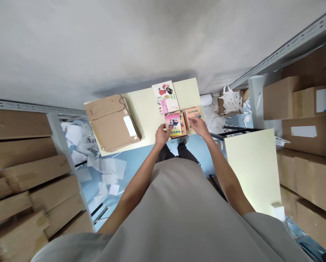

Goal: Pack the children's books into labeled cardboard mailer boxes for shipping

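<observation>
My left hand [163, 134] is at the left edge of a pink and yellow booklet [174, 124], its fingers closed on that edge. The booklet lies on top of a small dark-edged box or stack at the table's front edge. Just right of it is an orange printed cover [193, 112]; whether this is a book or a box lid I cannot tell. My right hand [199, 126] rests on that cover with thumb and forefinger apart. Behind the booklet, a white book [165, 94] with fruit and vegetable pictures lies flat, a pink slip on its lower part.
A flattened cardboard carton [112, 123] lies on the left of the pale table [141, 100]. Shelves of brown boxes [310, 174] stand on both sides. Paper scraps [109, 171] litter the blue floor. A second pale tabletop [251, 163] is at right, near a box of shredded paper [231, 102].
</observation>
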Demonstrator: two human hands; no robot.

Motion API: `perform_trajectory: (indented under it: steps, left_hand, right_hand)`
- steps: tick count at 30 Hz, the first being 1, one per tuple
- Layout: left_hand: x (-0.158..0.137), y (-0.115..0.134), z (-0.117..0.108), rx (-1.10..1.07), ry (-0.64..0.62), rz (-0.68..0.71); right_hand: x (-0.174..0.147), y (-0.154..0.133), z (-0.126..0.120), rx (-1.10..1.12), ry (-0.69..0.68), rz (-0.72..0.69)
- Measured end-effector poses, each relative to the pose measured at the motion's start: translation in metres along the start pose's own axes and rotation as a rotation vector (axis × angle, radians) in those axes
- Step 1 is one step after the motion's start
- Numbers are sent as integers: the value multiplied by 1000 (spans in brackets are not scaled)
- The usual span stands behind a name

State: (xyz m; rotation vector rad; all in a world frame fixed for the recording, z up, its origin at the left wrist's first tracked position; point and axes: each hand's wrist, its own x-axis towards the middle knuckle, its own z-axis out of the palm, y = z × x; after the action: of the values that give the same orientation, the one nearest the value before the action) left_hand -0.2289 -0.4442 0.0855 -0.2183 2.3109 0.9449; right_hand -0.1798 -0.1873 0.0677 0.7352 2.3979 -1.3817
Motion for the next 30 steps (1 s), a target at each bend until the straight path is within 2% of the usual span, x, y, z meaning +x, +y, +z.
perform_trajectory:
  steps: [7, 13, 20, 24, 27, 30]
  left_hand:
    - [-4, -1, 6, -37, 16, -19]
    - [8, -11, 2, -84, -37, -57]
    - [27, -19, -4, -178, -137, -68]
    - [56, -12, -17, -145, -10, -44]
    - [87, -3, -27, -211, 72, -11]
    - [109, 3, -32, -247, 87, -34]
  right_hand:
    - [-7, -7, 21, 16, -131, -51]
    - [-16, -11, 35, -20, -91, -6]
    - [-12, -23, 28, -99, -76, 30]
    - [17, -36, 23, -133, 0, 9]
    - [58, -48, 27, -115, 41, -34]
    - [105, -57, 38, -138, 24, -24]
